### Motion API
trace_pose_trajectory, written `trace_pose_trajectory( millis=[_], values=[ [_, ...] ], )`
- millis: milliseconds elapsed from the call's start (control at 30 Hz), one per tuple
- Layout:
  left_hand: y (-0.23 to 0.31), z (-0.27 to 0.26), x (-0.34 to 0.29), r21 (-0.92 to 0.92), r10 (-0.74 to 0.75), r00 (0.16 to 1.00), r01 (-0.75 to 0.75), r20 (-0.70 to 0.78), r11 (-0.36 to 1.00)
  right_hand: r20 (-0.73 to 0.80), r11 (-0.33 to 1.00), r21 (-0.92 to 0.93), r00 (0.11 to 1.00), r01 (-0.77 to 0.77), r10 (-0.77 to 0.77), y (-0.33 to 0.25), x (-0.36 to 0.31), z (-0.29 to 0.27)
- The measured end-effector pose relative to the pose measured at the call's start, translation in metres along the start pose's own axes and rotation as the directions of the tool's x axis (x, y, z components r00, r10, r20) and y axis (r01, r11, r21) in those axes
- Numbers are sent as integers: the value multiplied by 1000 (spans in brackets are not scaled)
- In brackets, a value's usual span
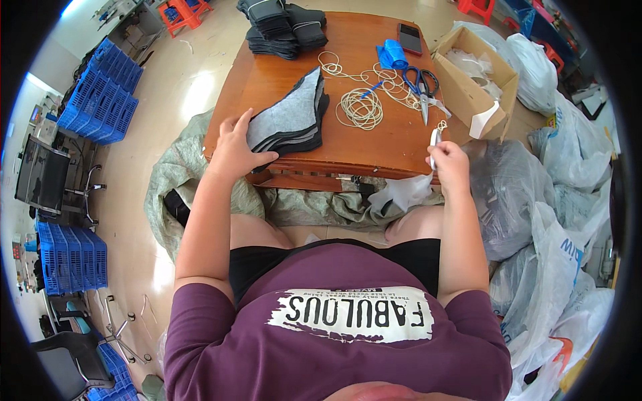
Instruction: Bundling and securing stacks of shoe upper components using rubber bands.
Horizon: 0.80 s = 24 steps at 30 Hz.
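Note:
A stack of cut fabric pieces, light grey on top with black layers fanned below, lies on the wooden table. My left hand rests at the stack's near left edge, thumb and fingers apart, touching it. At the table's right front edge, my right hand is closed around a slim white tool with a small cord loop at its far end. My fingers hide part of it, so its exact kind is unclear. Just beyond lie scissors with dark blue and black handles.
Coiled cream cord, a blue roll and a phone sit on the table. Bundled dark fabric is at its far left. Right of it stand a cardboard box and plastic bags. Blue crates stand left.

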<state>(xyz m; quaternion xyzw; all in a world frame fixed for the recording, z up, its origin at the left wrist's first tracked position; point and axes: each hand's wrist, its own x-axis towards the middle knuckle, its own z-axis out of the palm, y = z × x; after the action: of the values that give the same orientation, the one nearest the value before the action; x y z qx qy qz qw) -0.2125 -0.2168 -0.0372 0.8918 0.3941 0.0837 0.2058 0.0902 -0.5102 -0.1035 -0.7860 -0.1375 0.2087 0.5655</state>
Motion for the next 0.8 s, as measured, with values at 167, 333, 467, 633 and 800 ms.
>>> trace_pose_trajectory(
  millis=[167,333,467,633,800],
  values=[
    [37,10,-43,282,480,635,-393,-605,875,312,600,796,906,-84,-287,-32,-57,14],
    [75,28,-83,-275,702,672,-739,-235,615,485,401,863,723,-307,-492,-57,-99,76],
    [84,57,-90,-421,595,717,-696,-364,581,504,591,803,607,-68,-615,-42,-118,100],
    [74,62,-91,-421,713,668,-721,-211,551,535,700,631,466,335,-705,-29,-118,99],
    [76,63,-94,-506,798,590,-655,123,561,638,605,584,156,542,-754,-26,-101,99]
  ],
)
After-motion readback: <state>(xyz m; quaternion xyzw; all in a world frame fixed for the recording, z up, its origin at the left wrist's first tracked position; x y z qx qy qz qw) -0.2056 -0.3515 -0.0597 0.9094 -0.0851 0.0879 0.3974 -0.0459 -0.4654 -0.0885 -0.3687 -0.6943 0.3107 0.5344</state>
